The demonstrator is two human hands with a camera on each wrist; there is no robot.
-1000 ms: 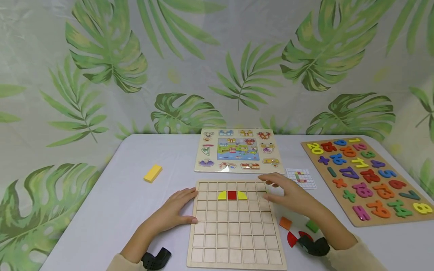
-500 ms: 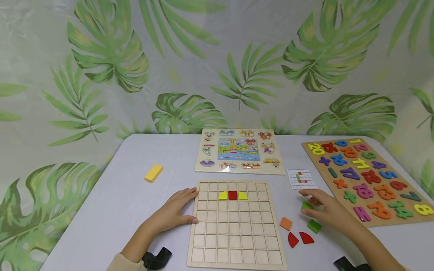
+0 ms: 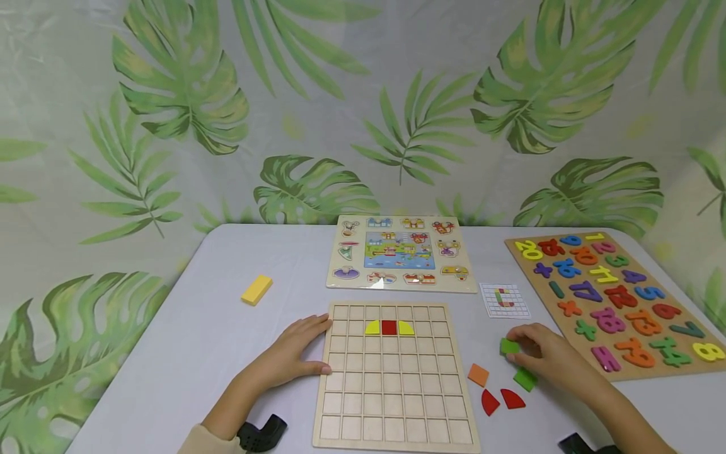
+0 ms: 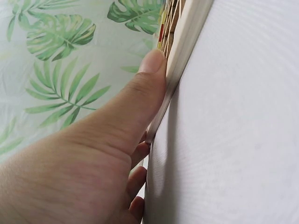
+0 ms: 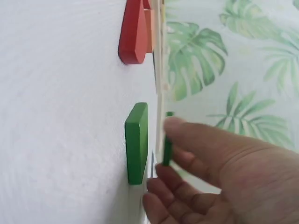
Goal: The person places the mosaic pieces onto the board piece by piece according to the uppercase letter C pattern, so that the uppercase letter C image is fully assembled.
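A green tile [image 3: 508, 346] juts from the pinching right grip [image 3: 547, 357]; the left grip [image 3: 288, 350] spreads wide against the grid board [image 3: 392, 383].

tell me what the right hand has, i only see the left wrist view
Observer: The right hand pinches a green block between thumb and fingers.
Operator: ok and what loose pieces are lying near it
Observer: A second green block, an orange square and two red quarter-round pieces lie on the table, to the right of the grid board.
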